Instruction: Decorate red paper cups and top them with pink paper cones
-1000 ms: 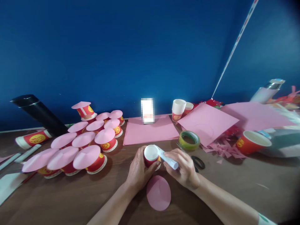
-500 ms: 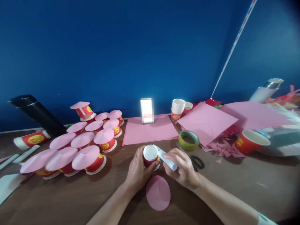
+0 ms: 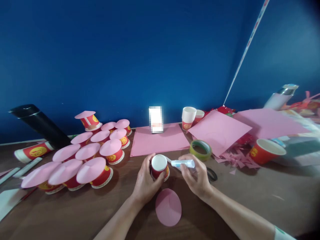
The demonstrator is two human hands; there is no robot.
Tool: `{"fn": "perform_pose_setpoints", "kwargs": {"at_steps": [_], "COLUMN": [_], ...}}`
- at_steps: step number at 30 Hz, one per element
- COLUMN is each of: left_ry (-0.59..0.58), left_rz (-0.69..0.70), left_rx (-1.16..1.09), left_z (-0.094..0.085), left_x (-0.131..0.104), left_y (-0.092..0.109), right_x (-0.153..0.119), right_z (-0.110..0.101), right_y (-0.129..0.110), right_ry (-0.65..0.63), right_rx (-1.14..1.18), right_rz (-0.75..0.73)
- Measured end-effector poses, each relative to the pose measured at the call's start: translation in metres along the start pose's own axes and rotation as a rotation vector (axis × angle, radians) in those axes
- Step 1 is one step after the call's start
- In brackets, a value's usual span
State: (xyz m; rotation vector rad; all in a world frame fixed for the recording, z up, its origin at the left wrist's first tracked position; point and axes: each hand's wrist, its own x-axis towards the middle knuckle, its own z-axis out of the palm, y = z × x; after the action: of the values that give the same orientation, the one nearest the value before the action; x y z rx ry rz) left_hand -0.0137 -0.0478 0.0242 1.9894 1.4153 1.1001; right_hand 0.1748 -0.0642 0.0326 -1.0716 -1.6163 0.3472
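Smooth paper cup (image 3: 159, 163), glossy plastic tube (image 3: 183, 163), matt paper disc (image 3: 168, 208), wood-look tabletop (image 3: 72, 215)

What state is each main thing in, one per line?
Left hand: gripping held cup
Held cup: upside down
Right hand: gripping white tube
White tube: nearly level
Pink disc: lying alone
Covered cups: upside down
Green tape: flat
Black flask: lid on
Scissors: can't tell

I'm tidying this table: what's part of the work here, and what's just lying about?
Likely the job's:
cup in left hand
white tube in right hand
pink disc
pink-topped cups

Likely just lying about:
black flask
paper scraps
white bottle
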Motion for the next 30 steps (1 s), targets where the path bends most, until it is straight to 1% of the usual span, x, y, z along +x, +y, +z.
{"fn": "perform_pose_setpoints", "kwargs": {"at_steps": [3,5,7,9,12,14,18,20,23,25,30], "left_ry": [-0.058,-0.07,-0.033,0.028,0.088,0.063,-0.036,-0.041,0.012,0.028,-0.075], "left_rz": [0.036,0.0,-0.075,-0.124,-0.125,-0.107,-0.075,-0.096,-0.157,-0.167,-0.086], "left_rx": [-0.045,-0.051,-0.041,-0.033,-0.05,-0.067,-0.148,-0.19,-0.169,-0.152,-0.166], "left_z": [-0.001,0.001,0.006,0.008,0.007,0.004,0.003,0.006,0.009,0.008,0.001], "left_x": [-0.001,-0.002,-0.003,-0.002,0.0,0.0,-0.001,-0.001,0.0,0.001,0.004], "left_y": [-0.001,-0.002,-0.004,-0.005,-0.003,-0.001,0.003,0.002,-0.001,-0.002,-0.002], "right_x": [-0.001,-0.001,-0.001,-0.002,-0.002,-0.001,0.001,0.002,0.002,0.001,0.001], "right_z": [0.003,0.005,0.007,0.008,0.009,0.009,0.008,0.009,0.01,0.011,0.012], "right_y": [0.005,0.008,0.009,0.009,0.008,0.008,0.007,0.006,0.006,0.007,0.01], "right_ry": [0.039,0.047,0.048,0.049,0.051,0.058,0.097,0.091,0.061,0.06,0.091], "right_rx": [0.091,0.152,0.191,0.218,0.242,0.249,0.273,0.301,0.351,0.371,0.364], "right_rz": [0.143,0.2,0.235,0.251,0.262,0.267,0.281,0.29,0.299,0.298,0.298]}}
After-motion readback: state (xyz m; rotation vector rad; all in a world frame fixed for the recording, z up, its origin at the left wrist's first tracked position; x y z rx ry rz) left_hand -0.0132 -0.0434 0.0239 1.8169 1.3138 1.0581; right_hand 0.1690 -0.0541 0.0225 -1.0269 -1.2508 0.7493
